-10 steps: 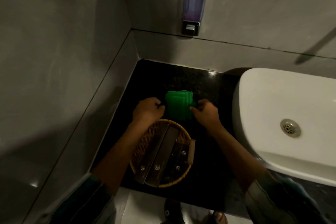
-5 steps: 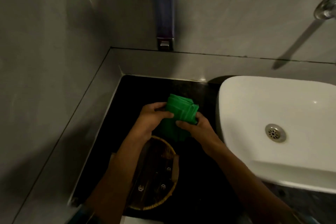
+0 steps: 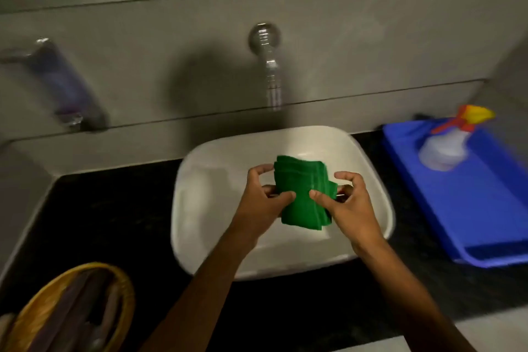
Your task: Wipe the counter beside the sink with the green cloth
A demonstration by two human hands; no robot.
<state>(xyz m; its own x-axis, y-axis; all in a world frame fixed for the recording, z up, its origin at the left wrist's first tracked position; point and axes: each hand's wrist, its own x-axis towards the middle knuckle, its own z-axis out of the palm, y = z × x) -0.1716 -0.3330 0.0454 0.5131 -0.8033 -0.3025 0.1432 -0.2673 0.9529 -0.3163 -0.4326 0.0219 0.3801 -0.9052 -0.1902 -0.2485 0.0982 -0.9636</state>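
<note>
The folded green cloth hangs in the air over the white sink basin. My left hand pinches its left edge and my right hand pinches its right edge. The black counter lies to the left of the basin and continues on the right under a blue tray. The sink's drain is hidden behind the cloth and hands.
A wall tap juts out above the basin. A soap dispenser is fixed to the wall at left. A wicker basket with dark packets sits at the front left. A blue tray at right holds a spray bottle.
Both hands lifted the cloth off the left counter and carried it right, over the basin. The view swung right, bringing the tap, tray and spray bottle into sight.
</note>
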